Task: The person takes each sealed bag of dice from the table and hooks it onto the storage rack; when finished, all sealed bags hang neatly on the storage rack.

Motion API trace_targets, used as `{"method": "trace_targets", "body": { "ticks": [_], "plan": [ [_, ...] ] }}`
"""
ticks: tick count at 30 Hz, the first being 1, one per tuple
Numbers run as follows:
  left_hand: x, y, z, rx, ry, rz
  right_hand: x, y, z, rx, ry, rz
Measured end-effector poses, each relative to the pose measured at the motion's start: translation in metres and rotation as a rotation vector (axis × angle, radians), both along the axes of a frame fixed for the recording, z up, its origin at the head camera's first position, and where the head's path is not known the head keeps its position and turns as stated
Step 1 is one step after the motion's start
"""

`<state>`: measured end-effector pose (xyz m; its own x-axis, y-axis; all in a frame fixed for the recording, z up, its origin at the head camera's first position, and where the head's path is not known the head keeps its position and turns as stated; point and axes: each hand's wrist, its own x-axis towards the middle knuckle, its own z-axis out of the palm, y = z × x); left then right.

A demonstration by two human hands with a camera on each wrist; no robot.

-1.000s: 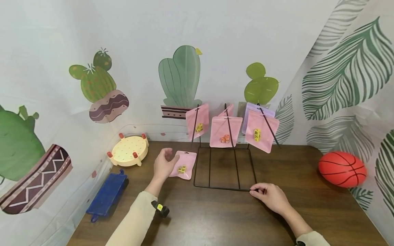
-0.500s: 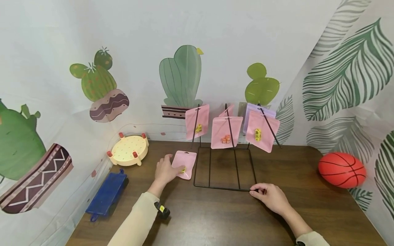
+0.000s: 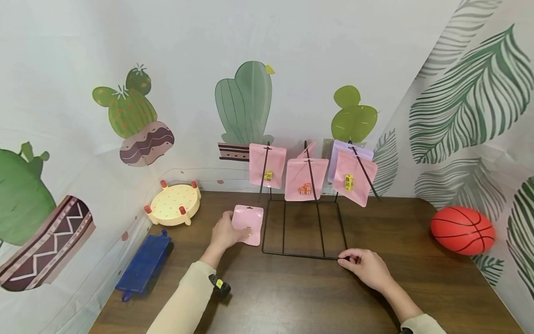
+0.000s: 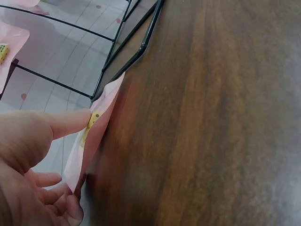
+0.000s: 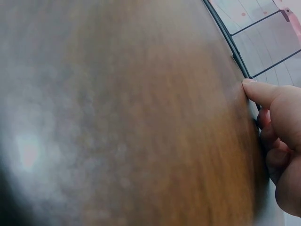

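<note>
My left hand (image 3: 225,233) pinches a pink zip pouch (image 3: 250,215) by its left side, thumb over the yellow dice (image 4: 89,131) inside. In the left wrist view the pouch (image 4: 101,136) stands tilted off the table, its fingers at the near edge. With thumb and fingers, my right hand (image 3: 369,266) grips the front right corner of a black wire rack (image 3: 294,254). On the rack's prongs hang a left pink pouch (image 3: 256,167) with yellow dice, a middle pouch (image 3: 304,171) with orange dice, and a right pouch (image 3: 359,185) in front of a purple one (image 3: 365,152).
A red ball (image 3: 463,229) with black basketball lines sits at the right table edge. On the left are a cream round piece (image 3: 175,204) with red-tipped legs and a blue toy trailer (image 3: 143,266). A cactus-print cloth (image 3: 187,93) hangs behind the brown table (image 3: 267,297).
My left hand moved right and its thumb came over the flat pouch's dice; the pouch has since tilted slightly. The left hanging pouch swung to face forward. My right hand stayed put.
</note>
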<state>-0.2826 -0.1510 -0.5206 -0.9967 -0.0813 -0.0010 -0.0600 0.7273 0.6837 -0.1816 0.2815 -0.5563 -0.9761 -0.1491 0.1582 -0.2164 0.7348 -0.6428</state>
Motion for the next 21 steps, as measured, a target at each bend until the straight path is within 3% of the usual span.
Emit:
{"method": "trace_targets", "body": {
  "ticks": [4, 12, 21],
  "plan": [
    [0.001, -0.004, -0.001, 0.025, -0.023, -0.001, 0.000, -0.001, 0.001, 0.002, -0.003, 0.000],
    [0.002, -0.011, 0.000, -0.025, 0.011, -0.014, 0.000, -0.001, 0.002, 0.004, -0.005, -0.005],
    [0.008, -0.017, 0.003, 0.001, -0.011, 0.006, 0.001, -0.002, 0.002, 0.007, -0.008, -0.010]
  ]
}}
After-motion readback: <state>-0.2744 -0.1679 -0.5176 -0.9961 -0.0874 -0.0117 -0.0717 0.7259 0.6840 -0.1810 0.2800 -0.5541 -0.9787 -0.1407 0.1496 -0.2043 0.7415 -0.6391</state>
